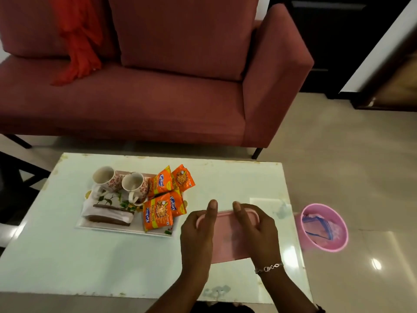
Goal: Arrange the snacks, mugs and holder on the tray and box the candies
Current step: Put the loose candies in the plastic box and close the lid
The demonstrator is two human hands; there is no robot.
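A flat pink box (228,236) with its lid on lies on the white table (67,256) at the front right. My left hand (197,231) grips its left end and my right hand (256,227) its right end, both thumbs pressed on the lid. Its contents are hidden. To the left, the white tray (126,229) carries two floral mugs (108,177) (135,184), a floral holder (108,208) and several orange snack packets (159,213) stacked at its right side.
A dusty-red sofa (158,98) stands behind the table, with an orange cloth (79,41) draped on it. On the tiled floor at the right sits a pink bin (325,227) holding wrappers. A dark chair (13,177) is at the left.
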